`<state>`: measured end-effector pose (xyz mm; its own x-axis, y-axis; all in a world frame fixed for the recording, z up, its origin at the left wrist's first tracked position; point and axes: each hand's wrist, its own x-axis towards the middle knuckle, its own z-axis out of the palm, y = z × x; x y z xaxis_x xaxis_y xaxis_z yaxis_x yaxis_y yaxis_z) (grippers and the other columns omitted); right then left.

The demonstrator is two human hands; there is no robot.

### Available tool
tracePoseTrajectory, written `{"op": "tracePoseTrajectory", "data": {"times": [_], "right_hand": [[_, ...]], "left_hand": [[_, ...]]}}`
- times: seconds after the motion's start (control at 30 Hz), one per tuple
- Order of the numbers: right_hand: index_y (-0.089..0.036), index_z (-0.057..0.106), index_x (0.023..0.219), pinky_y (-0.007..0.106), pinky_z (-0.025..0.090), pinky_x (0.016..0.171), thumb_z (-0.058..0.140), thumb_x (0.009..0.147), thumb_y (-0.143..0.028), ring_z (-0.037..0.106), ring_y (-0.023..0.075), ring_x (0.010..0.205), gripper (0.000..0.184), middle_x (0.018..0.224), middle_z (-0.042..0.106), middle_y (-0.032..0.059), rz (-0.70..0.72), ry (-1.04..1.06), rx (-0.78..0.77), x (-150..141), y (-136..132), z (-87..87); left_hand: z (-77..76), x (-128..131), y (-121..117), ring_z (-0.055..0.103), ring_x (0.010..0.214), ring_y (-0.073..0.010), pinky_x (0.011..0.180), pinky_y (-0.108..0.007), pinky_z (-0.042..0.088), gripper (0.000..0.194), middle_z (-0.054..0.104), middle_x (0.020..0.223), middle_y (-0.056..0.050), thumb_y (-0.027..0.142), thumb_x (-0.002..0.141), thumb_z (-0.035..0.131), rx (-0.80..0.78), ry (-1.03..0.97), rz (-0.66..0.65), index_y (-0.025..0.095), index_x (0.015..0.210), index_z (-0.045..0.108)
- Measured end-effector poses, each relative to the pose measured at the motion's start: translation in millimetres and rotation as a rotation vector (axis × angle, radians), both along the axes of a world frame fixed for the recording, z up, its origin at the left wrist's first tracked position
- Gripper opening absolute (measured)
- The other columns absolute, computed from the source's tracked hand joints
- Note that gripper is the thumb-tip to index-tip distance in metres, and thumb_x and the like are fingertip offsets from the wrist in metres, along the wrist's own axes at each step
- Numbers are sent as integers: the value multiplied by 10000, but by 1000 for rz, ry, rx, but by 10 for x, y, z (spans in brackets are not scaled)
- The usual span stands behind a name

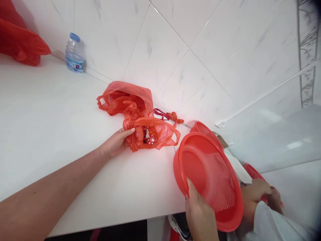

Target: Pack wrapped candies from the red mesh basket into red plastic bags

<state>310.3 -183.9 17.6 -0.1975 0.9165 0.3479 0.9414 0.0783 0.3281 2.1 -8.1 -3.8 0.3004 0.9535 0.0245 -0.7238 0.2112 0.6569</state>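
Observation:
My left hand [121, 140] grips the left side of a red plastic bag [165, 134], thumb over its edge. The bag's mouth faces up, and small items [149, 135] show inside, among them a red piece with white dots. My right hand [199, 211] has hold of the near rim of a red plastic colander [195, 164]. The colander is tilted and its inside looks bare. Behind the left-hand bag, a second red plastic bag [132, 88] lies open and crumpled against the wall.
A water bottle [75, 55] with a blue cap stands by the wall, and more red plastic [22, 43] lies far left. A dark red strap [162, 113] and a knotted bag scrap [175, 117] lie behind. Another red basket [205, 129] and a co-worker's hands [265, 190] are at right.

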Motion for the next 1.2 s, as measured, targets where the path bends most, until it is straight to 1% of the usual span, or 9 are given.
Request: {"op": "tracePoseTrajectory", "data": {"times": [0.17, 0.37, 0.53, 0.7, 0.87, 0.93, 1.0, 1.1, 1.2], "right_hand": [[-186, 385, 1332, 296, 567, 597, 338, 789, -1, 682, 212, 714, 576, 919, 708, 104, 123, -62, 3, -41, -81, -43], [-116, 410, 1332, 306, 565, 620, 350, 842, -71, 683, 218, 733, 496, 950, 701, 131, 9, -39, -76, 247, 50, 56], [-157, 422, 1339, 382, 561, 661, 390, 900, -269, 669, 278, 884, 454, 1096, 656, 149, -109, 17, -36, 392, 279, 321], [-223, 472, 1301, 453, 456, 955, 477, 863, -451, 507, 284, 1195, 493, 1297, 534, 117, 24, 371, 70, -46, 533, 517], [-317, 475, 1328, 477, 320, 1071, 503, 850, -414, 182, 272, 1407, 489, 1523, 215, 51, 139, 785, -217, -655, 897, 343], [-315, 450, 1352, 464, 315, 1076, 517, 838, -402, 177, 267, 1409, 526, 1530, 192, 44, 162, 893, -306, -793, 1107, 272], [-281, 399, 1389, 451, 301, 1088, 535, 821, -384, 253, 255, 1384, 594, 1502, 271, 62, 194, 967, -348, -853, 1300, 290], [-247, 341, 1421, 467, 304, 1082, 546, 811, -390, 378, 260, 1314, 659, 1465, 355, 81, 208, 1062, -324, -840, 1439, 563], [-257, 384, 1394, 461, 364, 1041, 539, 829, -435, 486, 250, 1217, 612, 1433, 409, 80, 272, 1173, -142, -782, 1381, 1053]], "left_hand": [[-15, 8, 25, 663, 931, -208, 800, -329, 569, 257, 683, 1085, -79, 256, 830, 607, 18, 6, 22, 186, 1077, 627], [-8, 2, 14, 661, 945, -210, 804, -323, 566, 281, 679, 1103, -82, 265, 824, 617, 16, -2, 24, 191, 1095, 624], [-6, 0, 10, 669, 929, -211, 814, -322, 558, 265, 695, 1072, -77, 268, 808, 640, 10, -26, 16, 186, 1060, 638], [9, 1, -8, 658, 980, -245, 837, -360, 545, 308, 679, 1121, -100, 273, 809, 637, 23, -19, 5, 179, 1101, 613], [63, -22, -68, 622, 1063, -260, 891, -368, 517, 372, 649, 1181, -113, 319, 807, 637, 68, 38, 10, 178, 1148, 591], [121, -77, -114, 624, 1057, -250, 884, -354, 519, 368, 649, 1179, -107, 339, 807, 637, 74, 124, 16, 188, 1139, 587], [217, -169, -170, 620, 1064, -254, 880, -367, 518, 389, 640, 1191, -100, 351, 799, 643, 101, 252, -9, 207, 1153, 569], [445, -345, -234, 622, 1047, -269, 838, -412, 532, 421, 633, 1194, -83, 343, 777, 657, 177, 489, -24, 239, 1167, 540], [764, -504, -246, 651, 943, -264, 745, -400, 548, 378, 665, 1087, -76, 339, 743, 662, 270, 681, 157, 218, 1088, 565]]}}
